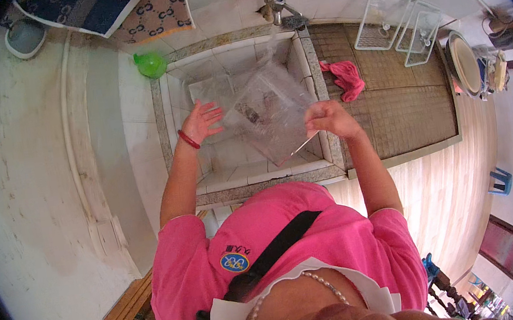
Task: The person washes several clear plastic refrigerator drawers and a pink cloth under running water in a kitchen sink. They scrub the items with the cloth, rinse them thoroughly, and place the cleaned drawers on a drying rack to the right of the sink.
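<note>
A clear, flat-sided plastic container or panel (270, 111) is tilted over the tiled sink (258, 174). My right hand (331, 118) grips its right corner between thumb and fingers. Just left of it, my left hand (203, 121) has its fingers spread and holds nothing; a red bracelet (188, 139) circles that wrist. Water runs from the metal faucet (278, 9) at the back wall onto the clear plastic. Another pale, rectangular thing (210, 88) lies in the back left of the sink, partly seen. Whether the held piece has a hollow inside is hard to tell.
Right of the sink, a pink cloth (346, 81) lies on the brown counter (403, 115). Several clear, white-rimmed trays or lids (380, 20) lean at the back wall. A green plastic bag (151, 65) sits on the sink's back left corner. Patterned towels (154, 15) hang above.
</note>
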### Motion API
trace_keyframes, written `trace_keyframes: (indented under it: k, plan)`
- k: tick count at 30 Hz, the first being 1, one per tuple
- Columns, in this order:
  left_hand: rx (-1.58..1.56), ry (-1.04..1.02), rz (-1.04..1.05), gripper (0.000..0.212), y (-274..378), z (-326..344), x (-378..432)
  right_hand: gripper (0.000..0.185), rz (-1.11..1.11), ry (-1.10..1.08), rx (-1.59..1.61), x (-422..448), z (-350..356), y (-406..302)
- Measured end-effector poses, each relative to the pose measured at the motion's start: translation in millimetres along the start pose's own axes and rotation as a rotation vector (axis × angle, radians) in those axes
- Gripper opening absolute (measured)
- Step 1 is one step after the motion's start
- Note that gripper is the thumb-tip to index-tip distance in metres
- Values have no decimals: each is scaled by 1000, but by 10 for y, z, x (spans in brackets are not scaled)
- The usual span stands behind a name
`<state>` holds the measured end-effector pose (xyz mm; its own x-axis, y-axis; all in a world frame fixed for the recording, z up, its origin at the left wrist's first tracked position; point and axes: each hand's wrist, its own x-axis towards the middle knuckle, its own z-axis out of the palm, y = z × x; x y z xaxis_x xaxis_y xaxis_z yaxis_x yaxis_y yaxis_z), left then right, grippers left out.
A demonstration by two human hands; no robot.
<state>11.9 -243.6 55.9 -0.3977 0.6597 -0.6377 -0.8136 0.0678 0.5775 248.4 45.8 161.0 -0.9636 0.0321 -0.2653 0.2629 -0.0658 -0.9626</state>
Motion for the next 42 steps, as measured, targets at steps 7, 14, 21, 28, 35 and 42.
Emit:
trace_keyframes:
  k: [7,14,21,28,35,42]
  plan:
    - [46,-215,-251,74,252,247,-86,13,-423,-273,-1154,177,336,-155]
    - [208,-139,-311,68,-45,469,231,12,-475,-329,-1325,190,308,162]
    - [370,-11,-216,66,-152,672,278,12,-515,-242,-1299,131,177,451]
    - [475,41,-119,76,-181,679,288,10,-495,-120,-1322,141,118,612]
    - [411,45,-143,61,-255,628,452,20,-477,88,-1344,157,258,460]
    - [428,96,-193,60,54,767,354,26,-402,193,-1214,177,264,345]
